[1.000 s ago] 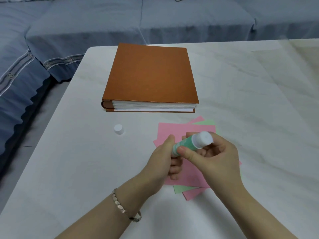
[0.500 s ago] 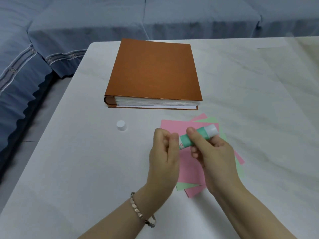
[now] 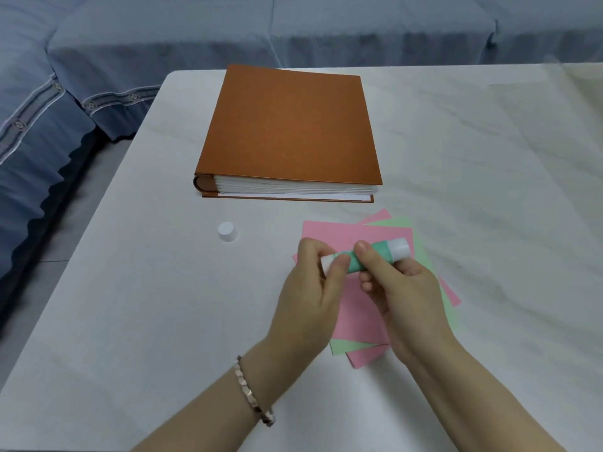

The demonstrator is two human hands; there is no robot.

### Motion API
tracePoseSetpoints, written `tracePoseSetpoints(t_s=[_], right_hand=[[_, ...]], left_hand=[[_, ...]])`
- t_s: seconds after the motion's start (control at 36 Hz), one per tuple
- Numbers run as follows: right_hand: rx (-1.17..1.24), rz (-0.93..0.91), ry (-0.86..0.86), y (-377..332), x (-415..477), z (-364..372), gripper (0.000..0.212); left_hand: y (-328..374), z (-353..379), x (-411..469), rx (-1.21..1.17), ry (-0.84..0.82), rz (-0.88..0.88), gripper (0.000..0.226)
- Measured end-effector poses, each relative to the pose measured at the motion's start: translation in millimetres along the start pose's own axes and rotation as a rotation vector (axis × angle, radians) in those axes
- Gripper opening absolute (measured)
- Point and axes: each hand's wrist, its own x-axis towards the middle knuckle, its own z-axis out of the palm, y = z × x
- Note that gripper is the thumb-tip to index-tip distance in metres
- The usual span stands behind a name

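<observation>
- While cap [image 3: 227, 231] sits loose at left, my left hand [image 3: 306, 298] pinches the white end of the stick [image 3: 380, 251].
- Stick held over papers [image 3: 329, 233]: light, rigid, slick plastic, I guess.
- Right hand [image 3: 408, 295] wraps green barrel, best grip spot.

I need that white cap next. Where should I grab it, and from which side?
Pinch the cap across its round side wall, coming straight down from above. It stands on end on the table, apart from everything else, so both sides are free. The left hand is probably the better choice because it is nearer, but it and the right hand both hold the glue stick.
</observation>
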Motion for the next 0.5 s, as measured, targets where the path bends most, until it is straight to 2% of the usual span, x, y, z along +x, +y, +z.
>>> tracePoseSetpoints(t_s=[0.08,0.14,0.22,0.28,0.33,0.36,0.42,0.5], right_hand=[[0.050,0.025,-0.044,-1.3,-2.5,3.7,0.027],[0.041,-0.003,-0.044,-2.7,-3.0,3.4,0.026],[-0.084,-0.144,-0.042,-3.7,-3.6,1.2,0.013],[-0.158,-0.221,-0.042,-3.3,-4.9,0.9,0.012],[-0.177,-0.247,-0.061,-1.8,-5.9,0.4,0.018],[-0.185,-0.251,-0.075,-1.0,-6.6,0.2,0.019],[-0.208,-0.249,-0.089,1.2,-8.5,0.2,0.020],[-0.202,-0.238,-0.035,2.6,-7.0,-1.9,0.015]], left_hand=[[0.2,-2.2,2.1,-0.117,0.027,-0.008,0.031],[5.3,1.3,5.7,-0.276,0.023,-0.110,0.034],[10.4,4.3,15.1,-0.489,-0.013,-0.430,0.033],[9.5,-1.0,20.7,-0.601,-0.163,-0.727,0.039],[8.0,-9.5,24.2,-0.564,-0.350,-0.950,0.051],[7.2,-12.9,24.1,-0.499,-0.409,-0.993,0.054],[7.9,-15.3,23.4,-0.397,-0.419,-0.956,0.056],[8.2,-12.8,19.1,-0.286,-0.236,-0.690,0.048]])
